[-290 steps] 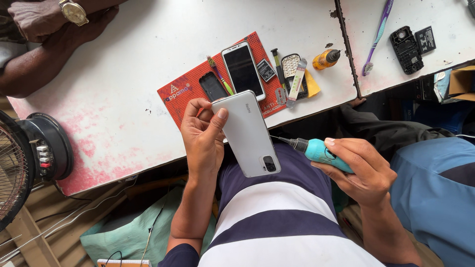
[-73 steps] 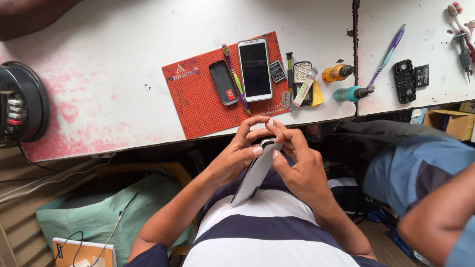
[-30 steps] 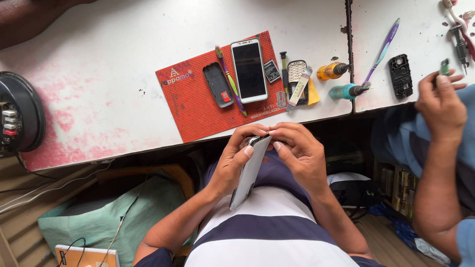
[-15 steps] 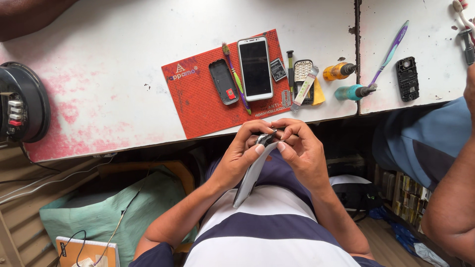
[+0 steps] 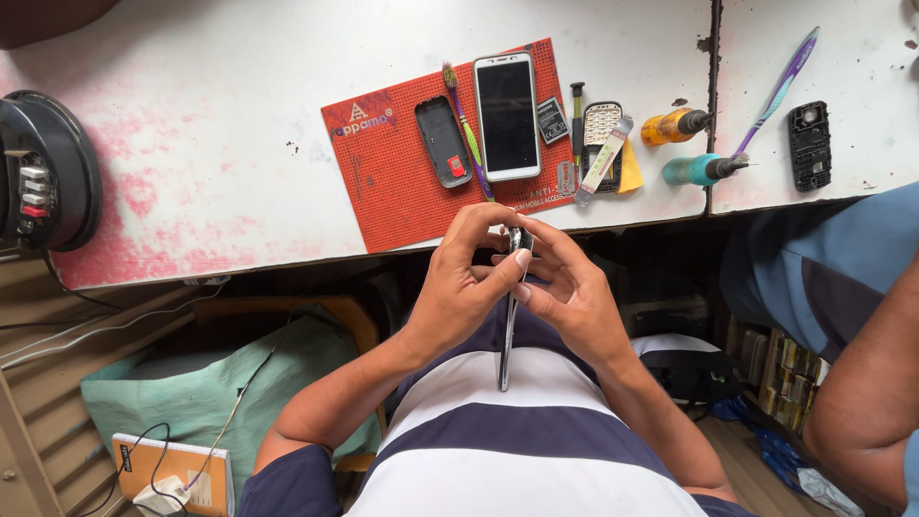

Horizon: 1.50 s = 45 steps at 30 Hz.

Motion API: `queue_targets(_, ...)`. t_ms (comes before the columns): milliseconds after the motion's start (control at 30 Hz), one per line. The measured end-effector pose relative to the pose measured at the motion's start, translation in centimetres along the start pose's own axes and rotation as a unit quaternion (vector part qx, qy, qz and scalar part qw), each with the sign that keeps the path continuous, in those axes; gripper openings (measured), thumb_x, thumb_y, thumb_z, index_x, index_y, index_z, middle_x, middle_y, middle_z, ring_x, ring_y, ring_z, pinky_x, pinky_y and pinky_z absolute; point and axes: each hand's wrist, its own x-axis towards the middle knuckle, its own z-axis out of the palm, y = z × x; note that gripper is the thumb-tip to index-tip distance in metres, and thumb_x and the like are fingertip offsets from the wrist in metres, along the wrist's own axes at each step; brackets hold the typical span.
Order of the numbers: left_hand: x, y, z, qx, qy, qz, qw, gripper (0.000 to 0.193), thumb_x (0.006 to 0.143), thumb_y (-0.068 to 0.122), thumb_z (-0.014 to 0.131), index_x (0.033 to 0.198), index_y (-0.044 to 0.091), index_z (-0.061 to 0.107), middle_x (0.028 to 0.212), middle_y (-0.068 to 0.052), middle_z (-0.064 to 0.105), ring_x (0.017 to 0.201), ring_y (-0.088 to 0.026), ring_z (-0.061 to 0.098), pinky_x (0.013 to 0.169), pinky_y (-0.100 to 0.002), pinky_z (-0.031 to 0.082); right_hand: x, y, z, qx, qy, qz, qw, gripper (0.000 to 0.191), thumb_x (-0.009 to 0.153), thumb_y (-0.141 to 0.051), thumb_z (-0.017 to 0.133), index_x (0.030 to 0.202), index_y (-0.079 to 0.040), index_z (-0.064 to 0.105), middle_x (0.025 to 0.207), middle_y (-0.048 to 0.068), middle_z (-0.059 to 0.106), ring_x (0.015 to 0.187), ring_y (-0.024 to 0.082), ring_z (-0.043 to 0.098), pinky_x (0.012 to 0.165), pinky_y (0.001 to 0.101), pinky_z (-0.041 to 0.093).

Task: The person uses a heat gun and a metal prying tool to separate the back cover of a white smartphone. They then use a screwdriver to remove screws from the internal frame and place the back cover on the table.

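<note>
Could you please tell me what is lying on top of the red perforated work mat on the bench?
On the red perforated work mat lie a white-framed smartphone, a dark phone back cover, a green-handled toothbrush and a small battery. The left hand hides the mat's near edge.

The work surface is a white table (image 5: pixel 191 124) with worn pink stains; a dark crack (image 5: pixel 713 96) divides its top. Even daylight falls on it. Beneath the front edge the space is shaded. A green cloth (image 5: pixel 182 393) lies there, with an orange notebook (image 5: pixel 172 469) beside it.
</note>
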Motion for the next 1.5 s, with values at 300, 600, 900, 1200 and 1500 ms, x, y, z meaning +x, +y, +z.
queue_targets(300, -0.2, -0.4, 0.3, 0.000, 0.014, 0.017, 1.000, 0.032, 0.100, 0.020, 0.067, 0.126, 0.003, 0.060, 0.125, -0.009, 0.054, 0.113, -0.020, 0.066, 0.082, -0.030, 0.065, 0.0, 0.6, -0.3, -0.030, 0.005, -0.012, 0.999, 0.073, 0.092, -0.016, 0.073, 0.153, 0.008, 0.041, 0.138, 0.022, 0.062, 0.127, 0.029, 0.066, 0.109, 0.0404, 0.055)
queue_targets(600, -0.1, -0.8, 0.3, 0.007, 0.011, 0.020, 1.000, 0.032, 0.100, 0.021, 0.065, 0.126, 0.004, 0.061, 0.126, -0.009, 0.054, 0.114, -0.021, 0.067, 0.081, -0.029, 0.065, 0.1, 0.9, -0.6, -0.090, 0.023, -0.019, 0.996, 0.072, 0.090, -0.025, 0.069, 0.150, 0.008, 0.045, 0.130, 0.023, 0.067, 0.121, 0.029, 0.070, 0.107, 0.0404, 0.057)
queue_targets(900, -0.2, -1.2, 0.1, -0.008, 0.012, 0.011, 1.000, 0.031, 0.101, 0.020, 0.066, 0.127, 0.004, 0.061, 0.125, -0.009, 0.056, 0.111, -0.019, 0.068, 0.079, -0.026, 0.069, 0.1, 1.7, -1.2, -0.083, 0.031, -0.022, 0.996, 0.076, 0.090, -0.032, 0.070, 0.150, 0.010, 0.048, 0.129, 0.022, 0.068, 0.121, 0.028, 0.069, 0.109, 0.0393, 0.054)
queue_targets(1200, 0.1, -0.1, -0.6, 0.021, -0.032, -0.026, 0.999, 0.043, 0.097, 0.025, 0.071, 0.132, 0.006, 0.056, 0.128, -0.010, 0.052, 0.123, -0.024, 0.067, 0.093, -0.036, 0.063, 0.0, 1.7, -0.7, -0.033, 0.006, 0.000, 0.999, 0.075, 0.094, -0.028, 0.067, 0.154, 0.008, 0.040, 0.137, 0.019, 0.062, 0.128, 0.026, 0.062, 0.111, 0.0373, 0.049)
queue_targets(1500, 0.3, 0.3, -1.4, 0.024, -0.059, -0.064, 0.996, 0.054, 0.090, 0.029, 0.075, 0.135, 0.009, 0.052, 0.133, -0.014, 0.049, 0.128, -0.032, 0.065, 0.094, -0.042, 0.062, -0.7, 0.6, -0.9, -0.007, -0.087, 0.072, 0.994, 0.099, 0.082, -0.002, 0.075, 0.164, -0.005, 0.020, 0.156, 0.015, 0.040, 0.142, 0.025, 0.048, 0.107, 0.0397, 0.051)
